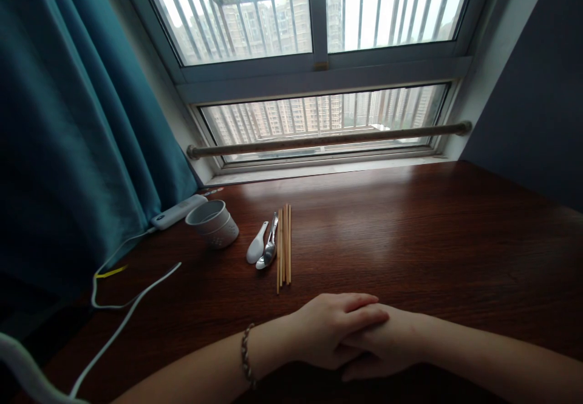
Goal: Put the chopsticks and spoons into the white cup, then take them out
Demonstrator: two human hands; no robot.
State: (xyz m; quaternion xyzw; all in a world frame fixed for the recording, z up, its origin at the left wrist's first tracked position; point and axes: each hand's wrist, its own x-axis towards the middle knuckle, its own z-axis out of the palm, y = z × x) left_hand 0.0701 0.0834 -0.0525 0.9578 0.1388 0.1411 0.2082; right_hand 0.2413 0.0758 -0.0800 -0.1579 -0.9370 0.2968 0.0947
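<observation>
My left hand (331, 326) lies on top of my right hand (392, 346) on the dark wooden table (432, 240), near its front edge. The left fingers are stretched flat over the right hand and hold nothing. The right hand's fingers are mostly hidden under the left hand. A beaded bracelet (246, 355) circles my left wrist. Beyond the hands lie several wooden chopsticks (284, 247), a metal spoon (268, 251) and a white spoon (257, 244), side by side. A white perforated cup (213, 222) stands left of them, tilted slightly.
A white power strip (178, 211) lies at the back left, its white cable (127, 307) trailing along the table's left side. A teal curtain (68, 136) hangs on the left. A window with a rail (328, 140) runs behind the table; a dark wall (537, 88) stands on the right.
</observation>
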